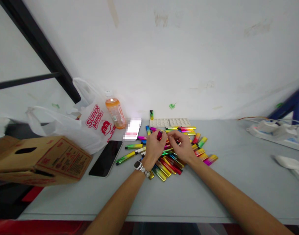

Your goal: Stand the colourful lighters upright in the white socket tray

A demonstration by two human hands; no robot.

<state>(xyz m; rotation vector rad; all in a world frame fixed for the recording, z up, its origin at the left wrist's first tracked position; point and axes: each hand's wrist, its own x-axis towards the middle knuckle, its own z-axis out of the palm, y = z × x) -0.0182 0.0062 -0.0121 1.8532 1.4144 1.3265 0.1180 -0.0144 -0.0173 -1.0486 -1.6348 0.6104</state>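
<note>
Your left hand point(153, 143) pinches a small red lighter point(159, 135) at its end, and your right hand point(182, 147) has its fingertips closed narrowly just beside it, though whether they touch it I cannot tell. The lighter looks light, stiff and glossy enough to slip, so grip it across its flat sides near the middle. Both forearms reach in from below with wrists low, a watch point(139, 166) on the left, over the pile of coloured lighters point(169, 163) on the table point(213, 195), with a white tray point(170, 122) just beyond your fingers and a phone point(106, 158) off to their left.
</note>
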